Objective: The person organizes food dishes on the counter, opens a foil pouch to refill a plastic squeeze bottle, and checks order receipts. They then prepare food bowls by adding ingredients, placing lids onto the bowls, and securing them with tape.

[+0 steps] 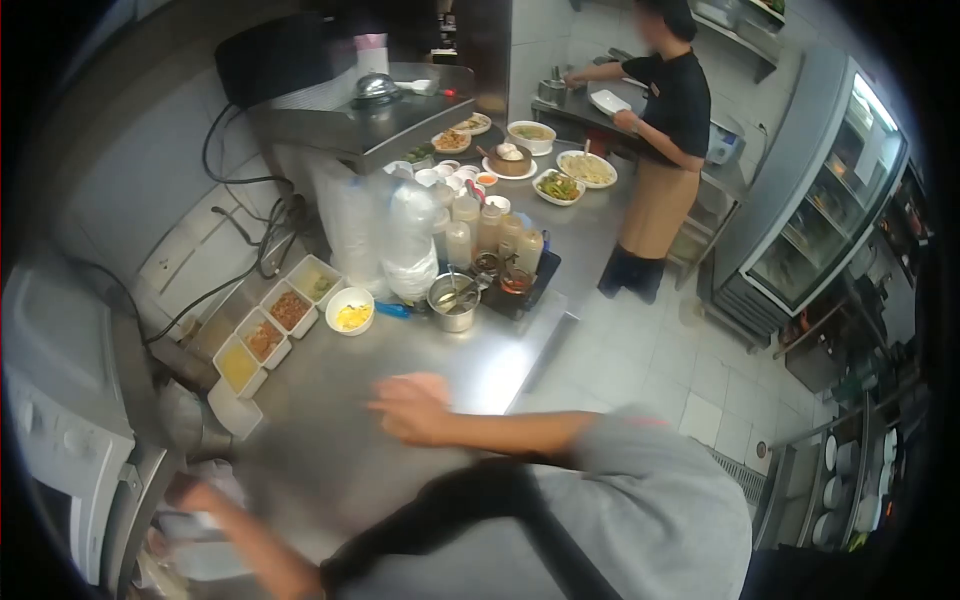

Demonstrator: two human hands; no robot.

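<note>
1. Bench (325, 430): one, metal, long; I see it run from the lower left towards the back, dishes of food at its far end.
2. Fridge (830, 205): one, glass-fronted, well apart at the right.
3. Co-worker (668, 125): one person, dark top, tan apron, standing beyond the bench with a white dish (608, 102) in one hand.
4. Plastic bags (408, 235): filled, upright, beside the sauce bottles (458, 243).
5. Food tubs (279, 356): four in a row along the wall side, the nearest holding something yellow.
6. Crumpled plastic (225, 478): lower left, near the left hand; I cannot tell whether they touch.
7. Metal pot (457, 320): one, utensil inside.
8. Bowl (348, 331): one, white, yellow food inside, between tubs and pot.
9. Right hand (413, 408): over the bench, fingers curled; I cannot tell whether it grips anything.
10. Left hand (195, 496): blurred, lower left; I cannot tell its state.
</note>
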